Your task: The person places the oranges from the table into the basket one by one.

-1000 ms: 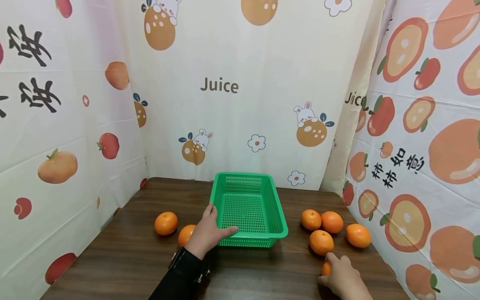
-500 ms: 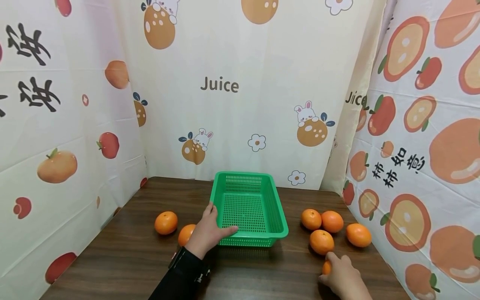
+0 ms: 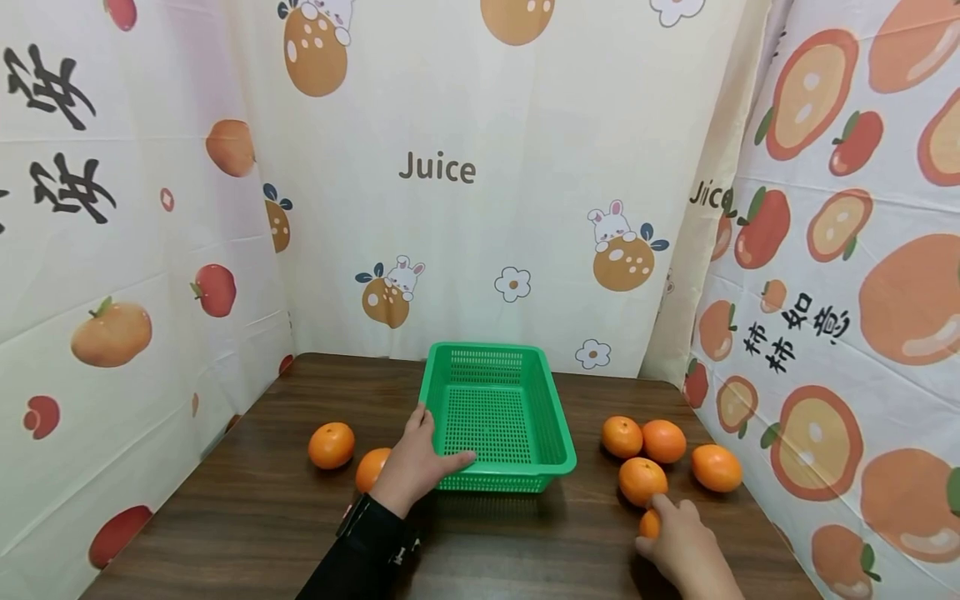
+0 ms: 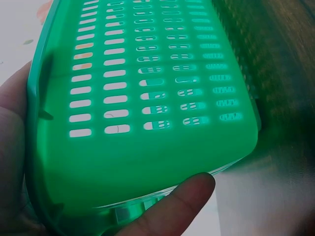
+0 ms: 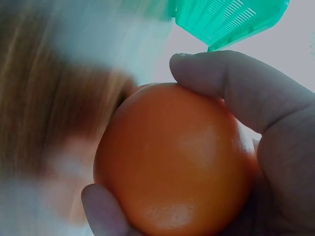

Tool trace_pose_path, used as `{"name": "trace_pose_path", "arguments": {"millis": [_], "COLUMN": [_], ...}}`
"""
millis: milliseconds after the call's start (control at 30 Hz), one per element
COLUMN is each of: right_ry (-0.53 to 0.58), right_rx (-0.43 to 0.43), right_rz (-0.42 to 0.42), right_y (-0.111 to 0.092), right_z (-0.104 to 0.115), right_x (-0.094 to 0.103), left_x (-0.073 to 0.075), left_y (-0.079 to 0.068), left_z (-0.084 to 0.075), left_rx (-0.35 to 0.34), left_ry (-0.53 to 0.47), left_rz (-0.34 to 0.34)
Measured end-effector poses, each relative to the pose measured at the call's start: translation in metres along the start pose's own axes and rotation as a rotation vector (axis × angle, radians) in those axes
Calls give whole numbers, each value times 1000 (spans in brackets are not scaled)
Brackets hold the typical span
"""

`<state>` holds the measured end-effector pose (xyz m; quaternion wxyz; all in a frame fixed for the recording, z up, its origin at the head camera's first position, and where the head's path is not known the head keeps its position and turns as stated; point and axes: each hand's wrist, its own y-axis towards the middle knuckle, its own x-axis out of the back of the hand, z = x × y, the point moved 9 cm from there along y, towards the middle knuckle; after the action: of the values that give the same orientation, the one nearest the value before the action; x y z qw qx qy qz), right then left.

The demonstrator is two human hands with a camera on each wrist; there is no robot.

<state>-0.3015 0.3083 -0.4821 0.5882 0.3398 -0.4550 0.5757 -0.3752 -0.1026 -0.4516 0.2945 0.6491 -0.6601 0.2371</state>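
My left hand (image 3: pixel 414 468) grips the near left corner of an empty green plastic basket (image 3: pixel 558 417), thumb along the front rim and fingers at the left side. In the left wrist view the basket's slotted wall (image 4: pixel 147 162) fills the frame, with the thumb (image 4: pixel 189 196) along its edge. At the front right, my right hand (image 3: pixel 686 542) holds a mandarin orange (image 3: pixel 649 523), largely covered by the hand in the head view. The right wrist view shows this smooth fruit (image 5: pixel 172 152) between thumb and fingers. Another mandarin (image 3: pixel 642 481) lies just beyond it.
Three more mandarins, a left one (image 3: pixel 622 437), a middle one (image 3: pixel 663 441) and a right one (image 3: pixel 716 467), sit right of the basket. Left of it are a mandarin (image 3: pixel 332 446) and another (image 3: pixel 371 469) partly behind my left hand. Printed curtains (image 3: pixel 465 250) surround the wooden table (image 3: pixel 262 517).
My right hand has shifted slightly upward and forward in the head view with the mandarin in its grip. The left hand and basket keep their place; the head view tilts a little.
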Motion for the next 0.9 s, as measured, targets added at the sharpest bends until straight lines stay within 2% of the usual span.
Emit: {"name": "trace_pose_path", "arguments": {"millis": [500,900], "right_ry": [10,12], "right_rx": [56,124], "right_rz": [-70,-147], "right_y": [0,-1], "right_z": [16,46], "right_x": [13,24], "left_x": [0,0], "left_y": [-1,0], "left_z": [-1,-1], "left_rx": [1,-2], "left_ry": [-5,1], "left_rz": [6,3]}}
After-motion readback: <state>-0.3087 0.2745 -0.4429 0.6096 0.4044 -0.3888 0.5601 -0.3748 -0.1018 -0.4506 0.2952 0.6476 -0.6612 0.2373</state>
